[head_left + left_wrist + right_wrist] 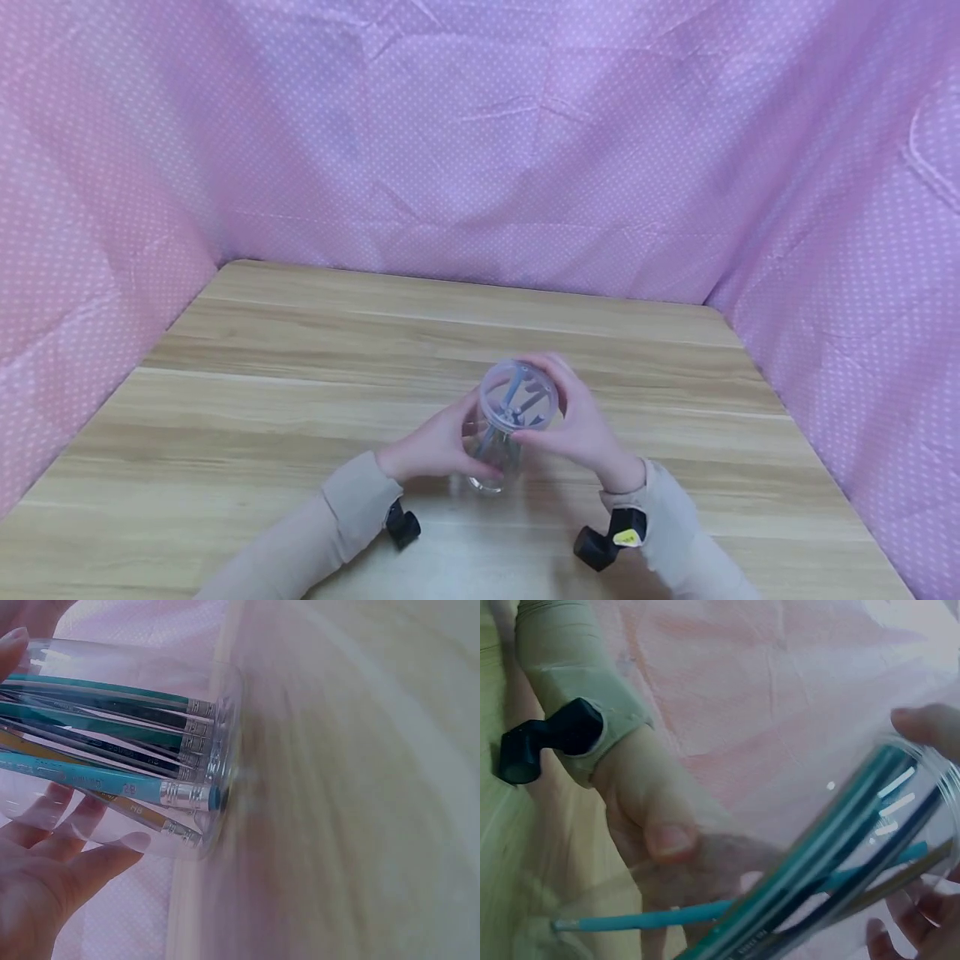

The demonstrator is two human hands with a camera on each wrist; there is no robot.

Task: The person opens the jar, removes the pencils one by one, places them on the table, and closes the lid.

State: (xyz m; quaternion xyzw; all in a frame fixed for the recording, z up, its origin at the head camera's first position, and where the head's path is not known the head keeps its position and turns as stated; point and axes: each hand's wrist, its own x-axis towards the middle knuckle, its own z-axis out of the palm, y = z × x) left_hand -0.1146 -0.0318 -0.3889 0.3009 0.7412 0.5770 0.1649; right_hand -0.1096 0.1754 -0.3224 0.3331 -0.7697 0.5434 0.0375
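Observation:
A clear plastic jar (pixel 501 457) stands nearly upright between both hands, its base low over the tabletop. Inside lean several pencils (pixel 112 776) in green, dark, light blue and yellow-brown, with metal-banded ends toward the base. My left hand (pixel 441 442) grips the jar's body low on its left side, thumb across the front. Higher up, my right hand (pixel 581 425) holds the round translucent top (pixel 517 396), thumb at the near rim and fingers around the far side. Through the clear wall, part of the left hand (pixel 671 817) shows in the right wrist view.
A wooden table (pixel 300 350) spreads around the hands. Pink dotted cloth (pixel 465 150) hangs along its back and both sides. Each wrist wears a small black camera, one on the left (pixel 402 525) and one on the right (pixel 611 537), over beige sleeves.

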